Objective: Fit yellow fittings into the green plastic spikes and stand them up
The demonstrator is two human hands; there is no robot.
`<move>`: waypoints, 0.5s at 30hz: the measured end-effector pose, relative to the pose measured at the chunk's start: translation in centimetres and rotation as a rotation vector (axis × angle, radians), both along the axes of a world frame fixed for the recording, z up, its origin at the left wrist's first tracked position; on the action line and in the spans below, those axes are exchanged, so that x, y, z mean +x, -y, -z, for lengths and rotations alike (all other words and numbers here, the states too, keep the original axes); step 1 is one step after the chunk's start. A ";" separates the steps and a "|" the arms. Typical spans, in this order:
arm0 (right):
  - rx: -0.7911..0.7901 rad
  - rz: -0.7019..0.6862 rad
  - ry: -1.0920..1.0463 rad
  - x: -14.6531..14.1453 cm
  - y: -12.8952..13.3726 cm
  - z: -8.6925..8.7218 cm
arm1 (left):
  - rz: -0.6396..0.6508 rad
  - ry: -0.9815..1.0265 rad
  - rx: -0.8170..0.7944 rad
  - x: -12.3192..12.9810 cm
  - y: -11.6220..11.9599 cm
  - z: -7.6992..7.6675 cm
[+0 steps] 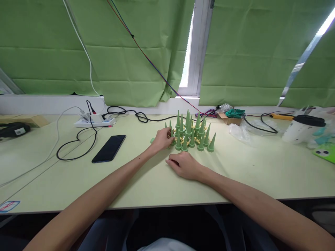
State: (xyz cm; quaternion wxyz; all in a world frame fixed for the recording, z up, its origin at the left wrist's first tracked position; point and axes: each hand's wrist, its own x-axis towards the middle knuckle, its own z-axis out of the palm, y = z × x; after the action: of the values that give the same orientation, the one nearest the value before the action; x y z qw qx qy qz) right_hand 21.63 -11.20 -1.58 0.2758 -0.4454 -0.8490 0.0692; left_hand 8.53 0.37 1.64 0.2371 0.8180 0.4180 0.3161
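Several green cones with round bases stand close together near the middle of the table, with small yellowish pieces among them. At the left edge of this cluster is my left hand, its fingers closed around a green cone. A small green round piece lies just left of that hand. My right hand rests on the table in front of the cones, fingers curled; whether anything is inside them is hidden.
A black phone lies left, near a white power strip and looping cables. Rightward are a small cardboard box, clear plastic, a white cup with black lid and a green item. The table's front edge is near.
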 end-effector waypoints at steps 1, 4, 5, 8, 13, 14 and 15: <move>-0.002 0.002 0.002 0.0 0.0 0.0 | 0.000 0.008 -0.006 0.0 0.0 0.1; -0.011 0.005 0.011 0.0 0.0 -0.1 | -0.006 0.024 -0.010 0.0 0.0 0.2; -0.012 0.006 0.013 0.0 0.0 -0.1 | -0.010 0.026 -0.011 -0.1 0.1 0.3; -0.011 0.009 0.014 0.0 0.0 -0.1 | -0.011 0.019 -0.016 -0.4 0.1 0.4; -0.020 0.003 -0.002 0.0 0.1 -0.1 | -0.041 0.021 0.092 -1.5 0.8 -0.2; -0.026 0.003 -0.003 0.0 0.1 -0.2 | -0.050 0.005 0.134 -1.9 1.0 -0.4; -0.030 0.003 -0.004 0.0 0.1 -0.2 | -0.056 -0.018 0.181 -2.3 1.2 -0.6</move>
State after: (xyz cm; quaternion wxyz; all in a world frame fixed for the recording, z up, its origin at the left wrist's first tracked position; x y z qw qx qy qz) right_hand 21.61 -11.32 -1.38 0.2708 -0.4508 -0.8466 0.0822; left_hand 6.22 -0.81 2.28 0.1493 0.8269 0.4126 0.3518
